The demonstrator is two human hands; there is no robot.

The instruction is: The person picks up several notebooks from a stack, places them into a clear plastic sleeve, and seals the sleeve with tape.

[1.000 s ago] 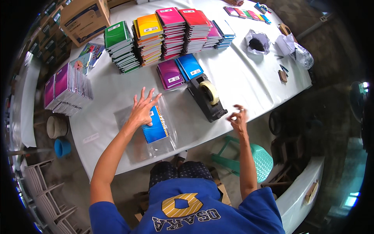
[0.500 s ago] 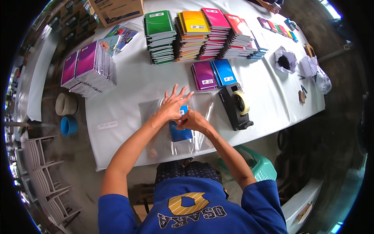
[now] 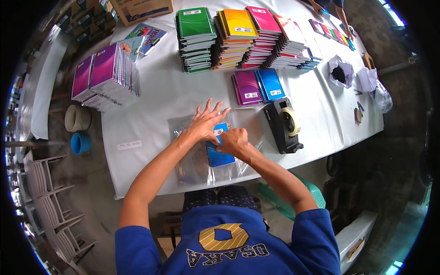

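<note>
Head view, looking down: resting both hands on a blue spiral notebook [image 3: 219, 153] lying inside a clear plastic bag [image 3: 192, 160] near the front edge of the white surface [image 3: 156, 105]. Spreading the left hand [image 3: 205, 124] wide and flat, fingers fanned, pressing on the bag and the notebook's top end. Curling the right hand [image 3: 233, 141] into a loose fist just beside it, pinching at the notebook's upper right corner; can't tell what exactly is sitting between the fingertips. Sitting just right of the bag: a black tape dispenser [image 3: 284, 124] with a roll of tape. Lying a bit further back, side by side: a purple notebook [image 3: 246, 87] and a blue one [image 3: 271, 84]. Leaning off to the left: a purple bundle of notebooks [image 3: 103, 75]. Standing at the far edge: tall stacks of spiral notebooks [image 3: 238, 39] topped green, yellow and pink.
</note>
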